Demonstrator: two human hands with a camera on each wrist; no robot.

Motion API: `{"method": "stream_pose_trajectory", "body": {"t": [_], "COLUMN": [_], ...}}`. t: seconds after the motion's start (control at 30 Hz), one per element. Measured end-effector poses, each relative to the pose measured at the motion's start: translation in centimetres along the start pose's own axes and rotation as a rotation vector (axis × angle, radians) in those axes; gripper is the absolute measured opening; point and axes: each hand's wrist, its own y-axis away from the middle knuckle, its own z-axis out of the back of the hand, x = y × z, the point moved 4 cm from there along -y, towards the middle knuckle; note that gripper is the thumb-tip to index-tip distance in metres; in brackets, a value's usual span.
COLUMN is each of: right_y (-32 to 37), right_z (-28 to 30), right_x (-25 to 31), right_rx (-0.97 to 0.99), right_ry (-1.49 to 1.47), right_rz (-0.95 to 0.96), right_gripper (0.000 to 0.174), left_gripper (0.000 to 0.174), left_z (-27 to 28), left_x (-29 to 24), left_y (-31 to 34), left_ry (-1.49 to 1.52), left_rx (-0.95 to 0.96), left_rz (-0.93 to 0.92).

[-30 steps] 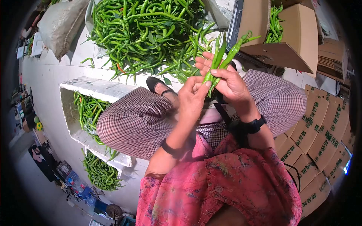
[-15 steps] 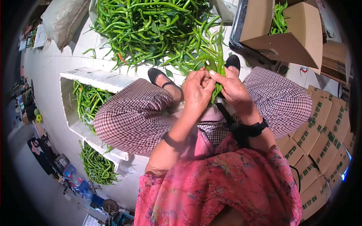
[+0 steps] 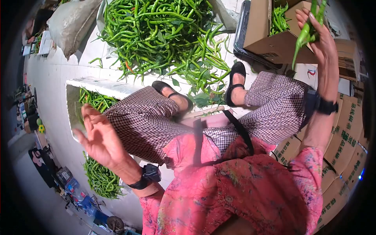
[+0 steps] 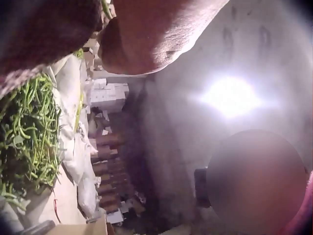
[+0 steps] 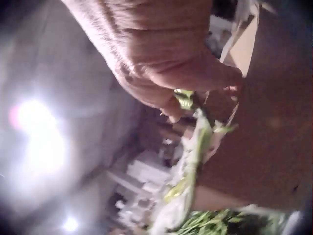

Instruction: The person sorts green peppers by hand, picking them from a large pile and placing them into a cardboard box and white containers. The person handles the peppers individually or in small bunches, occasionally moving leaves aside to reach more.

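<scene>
My right hand [image 3: 324, 44] grips a few long green chili peppers [image 3: 303, 37] beside the open cardboard box [image 3: 274, 47], at the upper right of the head view. In the right wrist view, peppers [image 5: 200, 142] stick out below the fingers, alongside the box wall [image 5: 274, 112]. More green chilies [image 3: 279, 19] lie inside that box. My left hand [image 3: 102, 138] is raised over the left knee, fingers spread, with nothing in it. Between the feet and beyond spreads a big heap of green chilies [image 3: 156, 35].
A white foam box [image 3: 98, 87] with chilies lies left of the knee, and another chili pile [image 3: 102, 178] sits below it. Full sack [image 3: 72, 27] at the upper left. Flattened printed cartons [image 3: 344, 133] cover the floor at right.
Both hands were together over the lap, holding the peppers. Now they have parted: the right hand has carried the peppers up and right to the box, and the left has swung out left, let go.
</scene>
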Motion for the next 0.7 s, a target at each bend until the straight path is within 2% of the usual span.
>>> {"method": "stream_pose_trajectory", "body": {"t": [0.03,0.07,0.1,0.13,0.17,0.2,0.27,0.33,0.4,0.47,0.57,0.6,0.67,0.7], "right_y": [-2.1,-3.4,-3.2,-2.8,-1.8,0.2,4.1,5.5,5.5,4.9,2.2,0.9,-1.9,-3.3], "right_z": [3.9,6.5,6.0,5.9,5.7,3.6,-5.8,-10.8,-13.7,-15.0,-16.4,-16.7,-17.2,-16.9], "right_x": [-1.0,-2.1,-2.4,-2.0,-1.6,-1.3,-1.3,-5.1,-11.9,-17.9,-20.8,-21.3,-22.6,-23.5], "right_rx": [-0.075,-0.145,-0.138,-0.240,-0.344,-0.339,0.106,0.364,0.442,0.495,0.424,0.429,0.354,0.312], "right_ry": [0.234,0.468,0.467,0.576,0.681,0.680,0.536,0.577,0.457,0.368,0.650,0.650,0.619,0.646], "right_rz": [-0.012,-0.027,-0.024,0.128,0.272,0.264,0.020,-0.003,-0.226,-0.328,-0.194,-0.191,-0.051,-0.075], "right_gripper": [0.050,0.055,0.055,0.053,0.051,0.051,0.039,0.029,0.030,0.030,0.029,0.029,0.026,0.024], "left_gripper": [0.055,0.055,0.053,0.051,0.047,0.044,0.034,0.029,0.026,0.025,0.022,0.021,0.016,0.013], "left_z": [-0.5,-0.1,0.7,1.5,2.6,3.7,6.0,11.3,14.7,16.5,16.6,16.8,17.5,19.1], "left_x": [-0.3,0.3,1.9,3.8,6.3,9.2,14.9,19.4,22.1,23.1,23.2,23.3,23.3,23.1], "left_y": [0.4,0.7,1.0,1.5,1.9,1.9,0.2,-2.8,-4.8,-6.2,-8.1,-9.0,-9.9,-10.3], "left_ry": [-0.192,-0.195,-0.092,0.013,-0.172,-0.359,-0.679,-0.865,-1.101,-1.037,-1.025,-0.994,-0.977,-0.990], "left_rx": [-0.037,-0.037,0.033,0.104,0.062,0.019,-0.145,-0.198,-0.198,-0.266,-0.323,-0.346,-0.383,-0.407], "left_rz": [-0.062,-0.060,0.064,0.178,0.208,0.247,0.323,0.338,0.233,0.256,0.234,0.203,0.201,0.236]}}
